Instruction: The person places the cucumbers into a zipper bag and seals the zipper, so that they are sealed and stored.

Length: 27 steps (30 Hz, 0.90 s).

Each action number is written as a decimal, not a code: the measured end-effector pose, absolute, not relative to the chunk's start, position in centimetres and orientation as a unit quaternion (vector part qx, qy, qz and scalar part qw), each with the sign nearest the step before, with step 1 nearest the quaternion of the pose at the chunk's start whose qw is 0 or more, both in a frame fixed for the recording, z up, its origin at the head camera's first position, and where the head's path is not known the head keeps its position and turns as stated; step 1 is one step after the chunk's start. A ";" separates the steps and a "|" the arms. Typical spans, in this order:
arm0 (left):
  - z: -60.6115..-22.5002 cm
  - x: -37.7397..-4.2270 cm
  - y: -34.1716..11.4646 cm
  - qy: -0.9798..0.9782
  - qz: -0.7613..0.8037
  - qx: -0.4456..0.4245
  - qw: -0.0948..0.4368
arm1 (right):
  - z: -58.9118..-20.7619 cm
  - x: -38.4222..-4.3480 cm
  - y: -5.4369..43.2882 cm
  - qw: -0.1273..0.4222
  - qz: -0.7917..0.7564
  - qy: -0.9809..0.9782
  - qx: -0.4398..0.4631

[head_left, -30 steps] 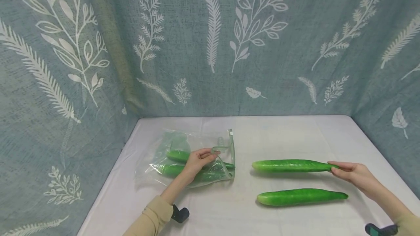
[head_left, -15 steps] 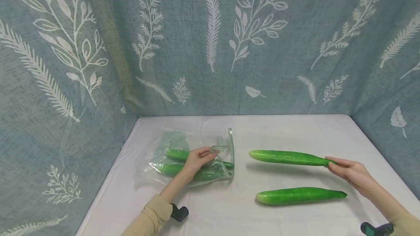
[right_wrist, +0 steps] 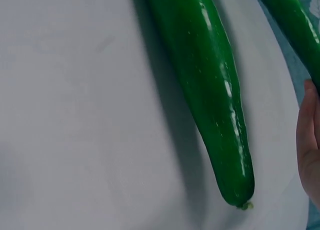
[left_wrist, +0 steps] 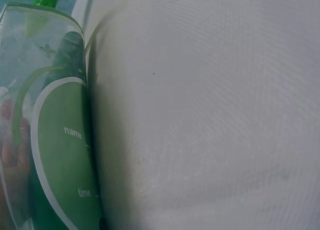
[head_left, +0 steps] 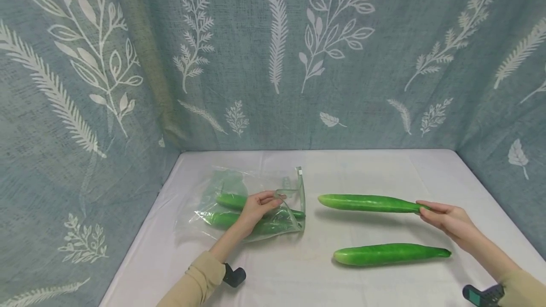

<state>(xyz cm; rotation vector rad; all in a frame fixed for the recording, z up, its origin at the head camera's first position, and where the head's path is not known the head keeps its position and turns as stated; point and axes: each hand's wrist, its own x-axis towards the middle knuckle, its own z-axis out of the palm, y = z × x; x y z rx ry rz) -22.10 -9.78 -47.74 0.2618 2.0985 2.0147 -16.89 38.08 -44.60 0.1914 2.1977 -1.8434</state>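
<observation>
A clear zip bag (head_left: pixel 266 179) lies on the left side of the table with two cucumbers inside, a farther cucumber (head_left: pixel 231 201) and a nearer cucumber (head_left: pixel 219 221). My left hand (head_left: pixel 258 208) pinches the upper layer of its mouth, which faces right and gapes. In the left wrist view the bag's green printed label (left_wrist: pixel 65 145) reads "name" and "time". My right hand (head_left: pixel 452 221) holds another cucumber (head_left: pixel 367 203) by its narrow stem end, level above the table and right of the mouth. Below it one more cucumber (head_left: pixel 390 255) rests on the table.
A white cloth covers the table (head_left: pixel 354 169). Blue-green curtains (head_left: pixel 256 60) with white leaf prints enclose its back and both sides. Dark devices sit on both wrists, a left wrist device (head_left: pixel 234 276) and a right wrist device (head_left: pixel 482 295).
My right hand has lifted the held cucumber off the table and carried it a little left, towards the bag. The left hand and bag have stayed in place.
</observation>
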 end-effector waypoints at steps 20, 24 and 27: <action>-47.6 -22.0 -9.7 0.726 0.674 0.086 0.112 | -44.9 -17.5 34.9 0.133 -0.631 0.759 0.090; -47.7 -22.0 -9.8 0.724 0.676 0.082 0.109 | -44.8 -17.8 33.8 0.133 -0.620 0.769 0.086; -47.6 -22.0 -9.7 0.725 0.677 0.074 0.109 | -44.7 -18.0 33.1 0.130 -0.619 0.770 0.089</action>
